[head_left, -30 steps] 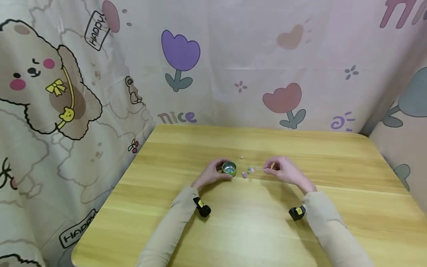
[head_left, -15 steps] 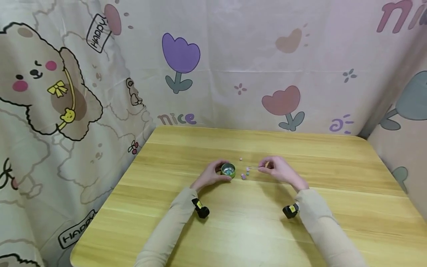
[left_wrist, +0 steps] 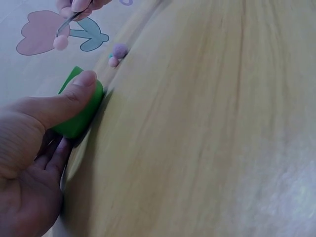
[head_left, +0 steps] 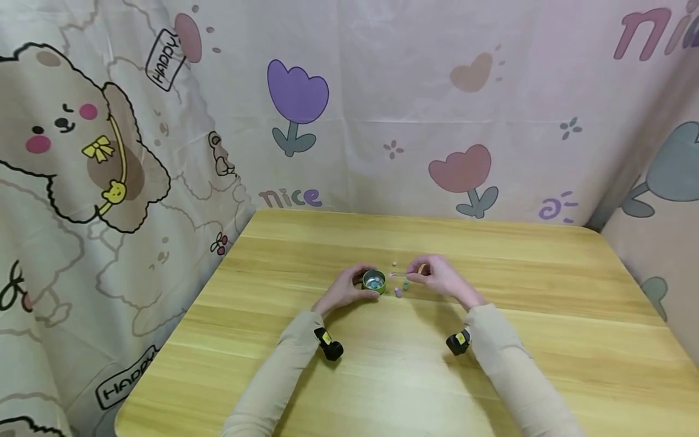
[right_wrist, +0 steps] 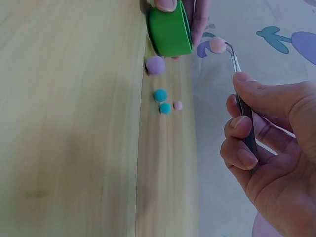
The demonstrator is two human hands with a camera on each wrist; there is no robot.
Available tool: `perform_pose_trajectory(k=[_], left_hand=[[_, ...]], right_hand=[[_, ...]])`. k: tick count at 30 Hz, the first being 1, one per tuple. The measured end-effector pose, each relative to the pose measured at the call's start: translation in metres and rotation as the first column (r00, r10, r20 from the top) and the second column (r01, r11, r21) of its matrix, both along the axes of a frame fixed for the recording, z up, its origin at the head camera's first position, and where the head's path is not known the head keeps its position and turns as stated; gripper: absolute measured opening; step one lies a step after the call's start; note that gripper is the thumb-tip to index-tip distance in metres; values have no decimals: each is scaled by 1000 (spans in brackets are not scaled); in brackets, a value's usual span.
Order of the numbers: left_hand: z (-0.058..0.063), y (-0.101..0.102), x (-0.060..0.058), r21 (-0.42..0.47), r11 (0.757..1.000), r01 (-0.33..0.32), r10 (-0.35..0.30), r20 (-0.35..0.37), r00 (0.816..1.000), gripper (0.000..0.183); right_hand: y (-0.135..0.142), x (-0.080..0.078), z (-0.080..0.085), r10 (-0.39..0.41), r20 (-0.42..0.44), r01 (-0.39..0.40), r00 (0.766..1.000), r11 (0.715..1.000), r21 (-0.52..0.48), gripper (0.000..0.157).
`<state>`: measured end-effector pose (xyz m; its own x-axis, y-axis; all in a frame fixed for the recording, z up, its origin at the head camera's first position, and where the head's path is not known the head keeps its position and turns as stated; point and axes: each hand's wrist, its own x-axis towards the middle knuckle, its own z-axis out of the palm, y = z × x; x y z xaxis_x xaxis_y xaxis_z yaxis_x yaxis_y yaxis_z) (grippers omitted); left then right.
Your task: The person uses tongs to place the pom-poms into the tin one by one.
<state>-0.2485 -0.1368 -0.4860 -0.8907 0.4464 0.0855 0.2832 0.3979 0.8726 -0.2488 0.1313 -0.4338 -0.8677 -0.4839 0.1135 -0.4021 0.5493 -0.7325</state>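
Left hand (head_left: 344, 287): Reached in from the lower left and gripped the green tin (right_wrist: 170, 32) at its left side, with the thumb along the near wall and the fingers curled round the far wall.
Left sleeve (head_left: 267, 388): Sloped up and inward over the table (head_left: 546, 267), with a black wrist camera (head_left: 330, 346) at the cuff.
Right hand (head_left: 439, 278): Came in from the lower right, turned inward toward the tin, and hung raised above the tabletop. Pinched the tweezers (right_wrist: 244, 111) narrowly, with the thumb laid against one side and the fingers bent round the other.
Right sleeve (head_left: 519, 370): Slanted up and to the left, with another wrist camera (head_left: 458, 342) at its cuff.
Tweezers: Pointed left, with bent tips closed on a pink pom-pom (right_wrist: 217, 45).
Held pom-pom: Hung above the tabletop, just beside the tin's right side, outside the mouth.
Green tin: Stood with its mouth upward, silvery within; contained bluish pieces too small to make out.
Purple pom-pom (right_wrist: 155, 65): Lay on the table near the tin, toward the person.
Teal pom-poms (right_wrist: 160, 95): Lay close together, right of the tin.
Loose pink pom-pom (right_wrist: 177, 105): Lay beyond the teal pair, farther from the person.
Curtain (head_left: 371, 73): Hung behind the table, printed with tulips and lettering.
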Motion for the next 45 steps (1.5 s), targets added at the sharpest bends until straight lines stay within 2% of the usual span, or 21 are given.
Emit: perform_pose_trajectory(k=[19, 30, 37, 42, 45], left_hand=[[2, 1, 2, 11, 1000, -14, 13, 19, 1000, 68], [1, 0, 3, 18, 1000, -6, 5, 22, 1000, 67], [1, 0, 3, 35, 999, -12, 11, 21, 1000, 66], [1, 0, 3, 53, 999, 10, -11, 28, 1000, 68], [7, 1, 6, 57, 998, 26, -28, 41, 999, 69]], right_hand=[[-16, -7, -4, 29, 17, -29, 999, 999, -21, 8], [-20, -10, -8, 14, 49, -15, 999, 1000, 6, 6], [-22, -9, -5, 24, 37, -25, 999, 999, 21, 9], [-22, -10, -7, 29, 13, -30, 999, 998, 53, 7], [-22, -9, -7, 22, 9, -23, 1000, 998, 58, 7]])
